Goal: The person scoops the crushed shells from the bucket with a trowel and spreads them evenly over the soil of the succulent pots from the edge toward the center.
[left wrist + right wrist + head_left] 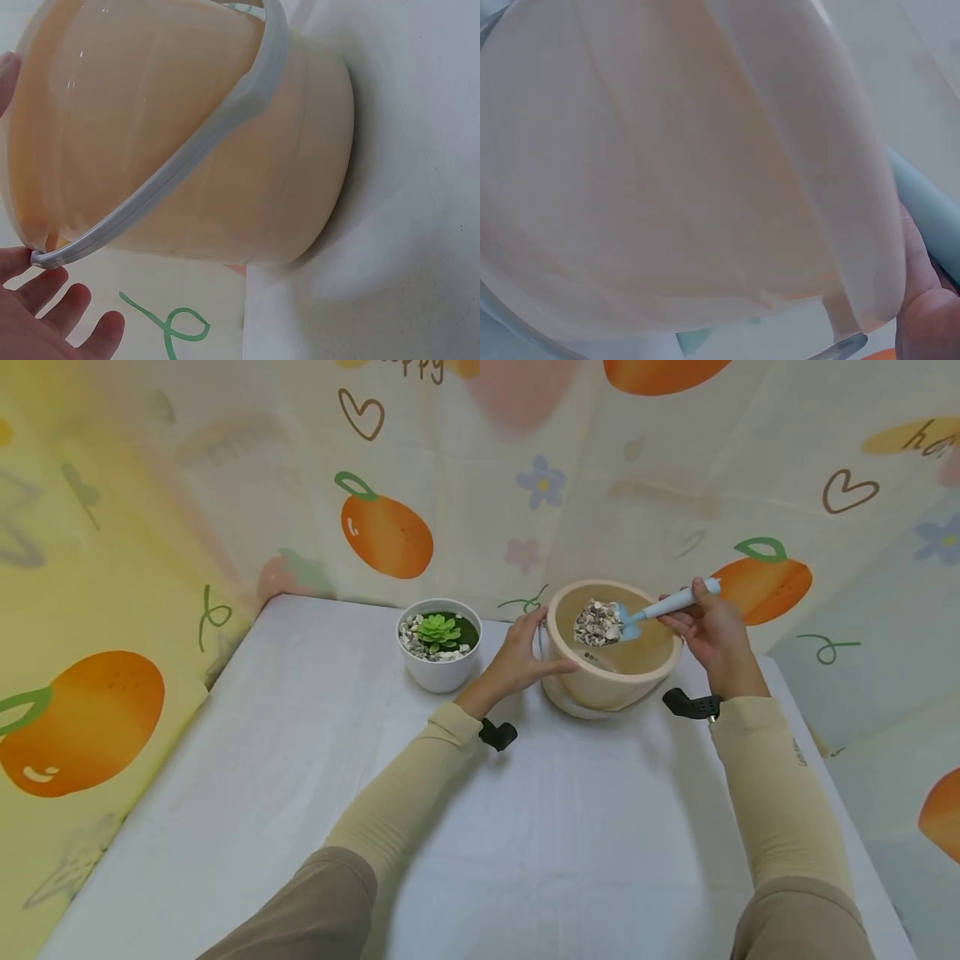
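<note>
My right hand [716,631] grips the handle of a light-blue toy shovel [671,606] over the right rim of a peach bucket [615,693]. The shovel's scoop carries a heap of small mixed pebbles [597,623] above the bucket's inside. A few dark bits show at the bucket's bottom. My left hand [517,660] rests against the bucket's left side, thumb and fingers spread along the rim. In the left wrist view, a fingertip touches the end of the bucket's grey handle [172,165], and the other fingers stand off the wall.
To the left of the bucket, a white pot [438,675] holds a green succulent [438,632], pale stones and dark-green ground cover. Both stand near the back edge of a white-covered table [570,827]. A fruit-printed curtain [465,460] hangs close behind.
</note>
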### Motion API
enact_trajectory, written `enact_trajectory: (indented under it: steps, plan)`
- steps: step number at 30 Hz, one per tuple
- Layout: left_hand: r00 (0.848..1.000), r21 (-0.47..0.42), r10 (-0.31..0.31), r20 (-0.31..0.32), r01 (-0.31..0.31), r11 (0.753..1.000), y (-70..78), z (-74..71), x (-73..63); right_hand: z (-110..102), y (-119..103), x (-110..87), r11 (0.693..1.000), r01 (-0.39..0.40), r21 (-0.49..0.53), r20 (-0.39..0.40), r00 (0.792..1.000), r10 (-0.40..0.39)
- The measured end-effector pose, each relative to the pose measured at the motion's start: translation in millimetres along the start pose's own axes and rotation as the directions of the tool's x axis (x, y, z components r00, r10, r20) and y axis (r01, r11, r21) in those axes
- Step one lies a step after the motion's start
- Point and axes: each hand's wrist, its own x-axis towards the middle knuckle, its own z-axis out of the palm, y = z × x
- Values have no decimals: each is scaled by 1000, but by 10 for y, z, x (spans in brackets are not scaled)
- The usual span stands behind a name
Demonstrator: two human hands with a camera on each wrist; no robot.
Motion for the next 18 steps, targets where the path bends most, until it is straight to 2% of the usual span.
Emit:
enact_trajectory:
  steps: [5,10,18]
  plan:
    - [1000,1,-3,2,3,1000,-12,2,-5,-2,39,-9,999,33,38,-14,999,-32]
    - [1000,2,1,2,-1,1000,-13,-3,0,-4,60,-19,998,48,35,-31,998,-47]
    - [1000,0,2,4,-2,1000,-10,-7,7,-26,64,-14,995,56,80,1,998,-57]
